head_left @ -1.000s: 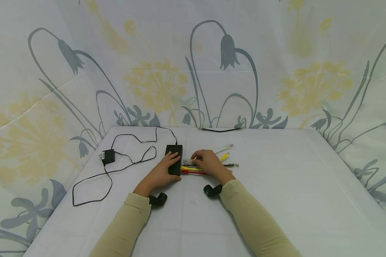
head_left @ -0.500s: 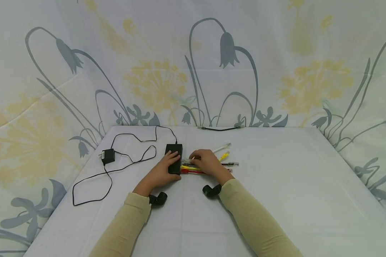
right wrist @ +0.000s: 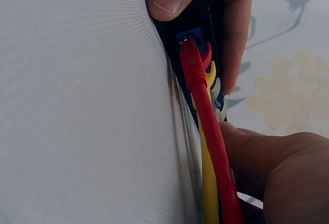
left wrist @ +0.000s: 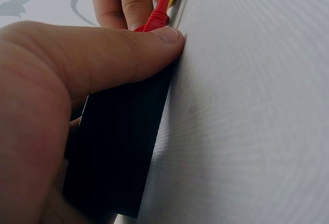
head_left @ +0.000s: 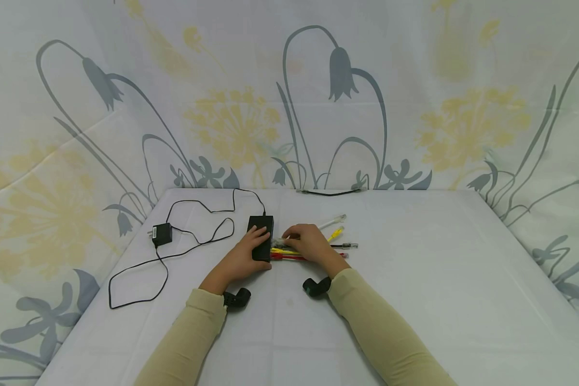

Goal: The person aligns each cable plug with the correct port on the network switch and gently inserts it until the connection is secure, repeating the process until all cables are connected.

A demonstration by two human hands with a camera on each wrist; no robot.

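A black network switch lies left of the middle of the white table. My left hand holds it, fingers over the top and thumb on the near end. A red Ethernet cable is plugged into its right side, with a yellow Ethernet cable and a black Ethernet cable beside it. My right hand pinches a white Ethernet cable near its clear plug, close to the switch's right side. The fingers partly hide that plug and the port.
A black power adapter lies to the left, its thin cord looping over the table and up to the switch's far end. One short black Ethernet cable lies along the table's back edge. Behind it hangs a flowered curtain.
My right hand has shifted slightly left toward the switch, and the white cable's free end has moved a little left with it. My left hand stays on the switch.
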